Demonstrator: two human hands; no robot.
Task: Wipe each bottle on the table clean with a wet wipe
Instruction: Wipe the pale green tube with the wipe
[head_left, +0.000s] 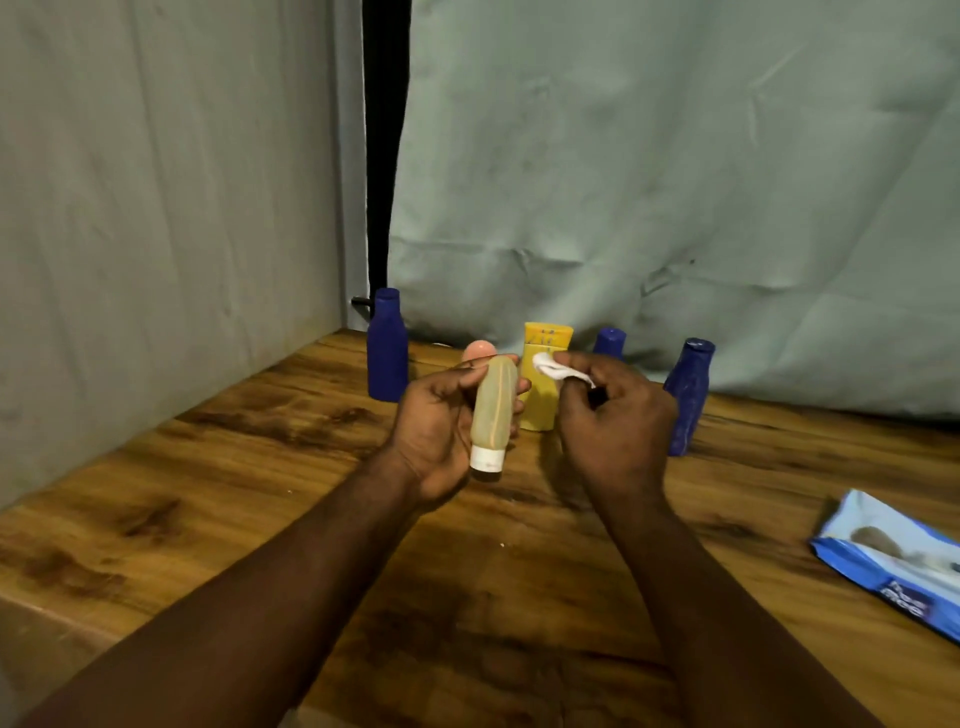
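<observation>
pale bottle (493, 410): translucent yellowish, white cap pointing down, held above the table in front of the row of other bottles, nearly upright with a slight tilt.
left hand (441, 423): palm toward the camera, fingers curled round the pale bottle from behind, thumb laid across its upper part.
wipe (557, 368): small white bunch, just right of the pale bottle's top; cannot tell if it touches.
right hand (615, 415): back toward the camera, fingers curled in, thumb and fingertips pinching the wipe at the top of the hand.
yellow bottle (546, 345): stands on the table just behind both hands, partly hidden by them.
pink cap (480, 349): rounded top showing behind the left hand's fingers; the rest is hidden.
left blue bottle (387, 345): upright at the back left, near the wall corner.
small blue bottle (609, 342): behind the right hand, only its top in view.
right blue bottle (688, 397): upright just right of the right hand.
pack (893, 558): blue wipes packet lying flat at the right edge, well apart from the bottles.
table (249, 467): wood grain top.
cloth (675, 182): pale green, creased, hanging behind the row.
</observation>
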